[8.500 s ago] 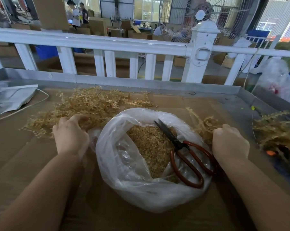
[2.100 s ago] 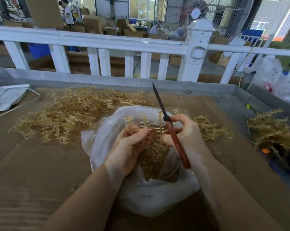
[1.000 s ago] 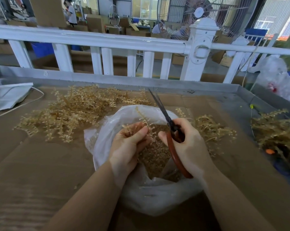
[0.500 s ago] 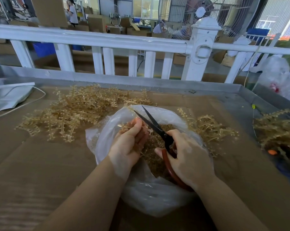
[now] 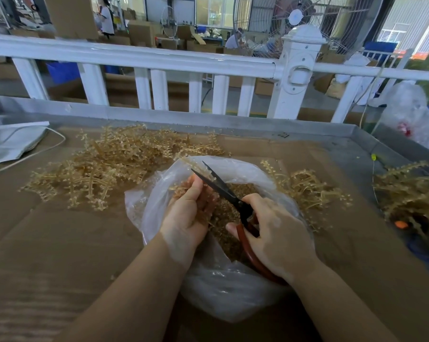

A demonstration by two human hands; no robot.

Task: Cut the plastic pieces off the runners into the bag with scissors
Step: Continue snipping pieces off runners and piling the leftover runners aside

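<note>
A clear plastic bag (image 5: 223,299) lies open on the cardboard-covered table, part filled with small tan cut pieces (image 5: 224,213). Over its mouth my left hand (image 5: 187,215) grips a tan plastic runner (image 5: 196,169) whose tip sticks up past my thumb. My right hand (image 5: 275,235) grips the red-handled scissors (image 5: 223,191). Their dark blades are slightly parted and point up-left, touching the runner beside my left thumb.
A big heap of tan runners (image 5: 109,169) lies left of the bag, a smaller heap (image 5: 304,186) to its right, and another pile (image 5: 406,193) at the far right. A white railing (image 5: 159,58) runs behind the table's metal rim (image 5: 159,117). Grey sheets (image 5: 8,141) lie far left.
Since the earliest frame my hands took the scissors out of the bag and a runner from the heap. In the last second the blades swung down-left onto the runner.
</note>
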